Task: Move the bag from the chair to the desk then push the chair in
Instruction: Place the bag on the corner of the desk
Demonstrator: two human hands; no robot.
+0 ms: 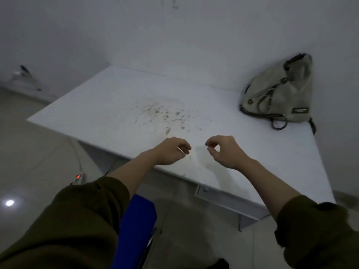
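A grey-green canvas bag (279, 92) with dark straps stands on the white desk (108, 101) at its far right corner, leaning against the wall. My left hand (171, 151) and my right hand (223, 151) hover side by side over the desk's near edge, fingers loosely curled, holding nothing. The blue chair (134, 228) shows only partly at the bottom of the view, below my left forearm, in front of the desk and not under it.
The desk top has a patch of brown stains (165, 113) in the middle. A power strip (78, 177) with a red light and a white cable lies on the tiled floor to the left. A drawer front (213, 195) hangs under the desk's right side.
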